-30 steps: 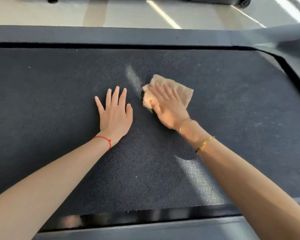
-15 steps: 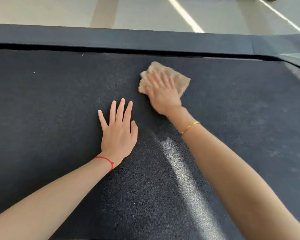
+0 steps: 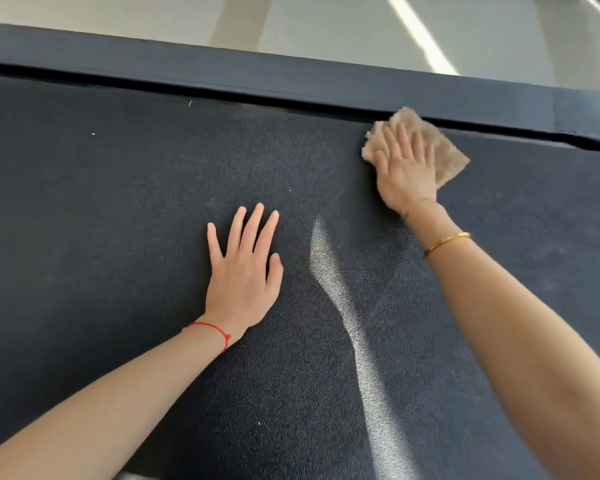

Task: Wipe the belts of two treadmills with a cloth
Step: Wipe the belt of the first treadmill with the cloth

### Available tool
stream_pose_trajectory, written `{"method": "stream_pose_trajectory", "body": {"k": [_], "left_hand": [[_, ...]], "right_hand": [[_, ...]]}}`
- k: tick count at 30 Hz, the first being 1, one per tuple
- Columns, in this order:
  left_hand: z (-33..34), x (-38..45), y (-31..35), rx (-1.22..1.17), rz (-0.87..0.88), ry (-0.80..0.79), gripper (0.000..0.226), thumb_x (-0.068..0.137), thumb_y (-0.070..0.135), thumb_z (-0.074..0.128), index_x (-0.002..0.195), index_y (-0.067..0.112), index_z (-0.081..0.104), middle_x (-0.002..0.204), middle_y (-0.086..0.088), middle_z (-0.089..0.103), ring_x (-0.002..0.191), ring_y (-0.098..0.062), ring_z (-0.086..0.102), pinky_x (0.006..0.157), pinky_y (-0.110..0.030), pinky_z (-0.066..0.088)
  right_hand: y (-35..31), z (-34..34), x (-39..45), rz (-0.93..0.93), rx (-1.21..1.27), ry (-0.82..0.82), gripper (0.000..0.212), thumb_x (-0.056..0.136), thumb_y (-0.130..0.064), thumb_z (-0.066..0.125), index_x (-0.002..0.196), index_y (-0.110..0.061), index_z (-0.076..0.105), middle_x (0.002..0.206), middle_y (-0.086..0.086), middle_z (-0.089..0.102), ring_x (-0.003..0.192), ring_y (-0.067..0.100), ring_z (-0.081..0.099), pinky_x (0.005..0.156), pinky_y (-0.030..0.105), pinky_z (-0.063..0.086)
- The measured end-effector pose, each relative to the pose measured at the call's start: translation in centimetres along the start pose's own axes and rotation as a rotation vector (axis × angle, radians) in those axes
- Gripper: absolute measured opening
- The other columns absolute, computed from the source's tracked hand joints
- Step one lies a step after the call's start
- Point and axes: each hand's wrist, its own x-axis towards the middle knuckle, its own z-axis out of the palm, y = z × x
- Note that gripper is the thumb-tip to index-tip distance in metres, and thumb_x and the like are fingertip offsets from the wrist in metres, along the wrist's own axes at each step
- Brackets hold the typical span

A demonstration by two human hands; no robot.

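Observation:
A dark, textured treadmill belt [image 3: 118, 237] fills most of the head view. A beige cloth [image 3: 444, 150] lies on the belt near its far edge, at the upper right. My right hand [image 3: 406, 171] presses flat on the cloth with straight fingers, covering its left part. My left hand [image 3: 243, 271] rests flat on the bare belt near the middle, fingers spread, palm down. A red string sits on the left wrist and a gold bangle on the right.
The treadmill's dark side rail [image 3: 291, 77] runs along the far edge of the belt, with a narrow gap between them. Beyond it lies a pale floor [image 3: 326, 26] with bright light streaks. A strip of sunlight [image 3: 354, 334] crosses the belt.
My right hand has slid the cloth away from me and to the right, up to the belt's far edge. The left hand stays flat on the belt.

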Motion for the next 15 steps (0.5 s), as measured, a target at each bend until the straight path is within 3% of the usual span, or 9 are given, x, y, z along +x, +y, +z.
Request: {"method": "stream_pose_trajectory", "body": {"k": [4,7,12,15], "left_hand": [[-0.3,0.1,-0.1,-0.022,-0.004,-0.021,0.062,0.098,0.037,0.023,0.158,0.024,0.020,0.166,0.001,0.017,0.154,-0.022,0.009,0.120,-0.063,0.008],[-0.2,0.0,-0.2,-0.032,-0.001,-0.022,0.061,0.098,0.038,0.023,0.158,0.024,0.020,0.166,0.001,0.016,0.154,-0.021,0.009,0.120,-0.063,0.007],[0.1,0.0,-0.1,-0.030,-0.008,0.004,0.062,0.098,0.039,0.022,0.158,0.025,0.021,0.166,0.002,0.017,0.154,-0.021,0.009,0.121,-0.062,0.006],[0.2,0.1,0.0,-0.024,-0.017,0.014,0.063,0.097,0.039,0.020,0.158,0.025,0.020,0.166,0.002,0.017,0.154,-0.021,0.009,0.121,-0.062,0.006]], "right_hand": [[-4.8,1.1,-1.5,-0.276,0.007,-0.093,0.052,0.107,-0.039,0.018,0.157,-0.030,0.008,0.166,-0.003,0.004,0.152,0.028,-0.002,0.123,0.046,-0.004],[-2.7,0.7,-2.0,-0.352,-0.004,-0.119,0.053,0.107,-0.040,0.020,0.158,-0.029,0.010,0.166,-0.004,0.006,0.153,0.025,-0.002,0.123,0.043,-0.005],[7.4,-1.7,-1.0,0.021,-0.052,-0.024,0.057,0.106,-0.043,0.017,0.158,-0.024,0.008,0.166,0.002,0.000,0.152,0.029,-0.005,0.123,0.046,-0.005],[7.9,-2.0,-1.0,0.148,0.008,-0.015,0.056,0.106,-0.043,0.015,0.158,-0.025,0.008,0.166,0.001,-0.002,0.152,0.031,-0.004,0.122,0.047,-0.007]]}}
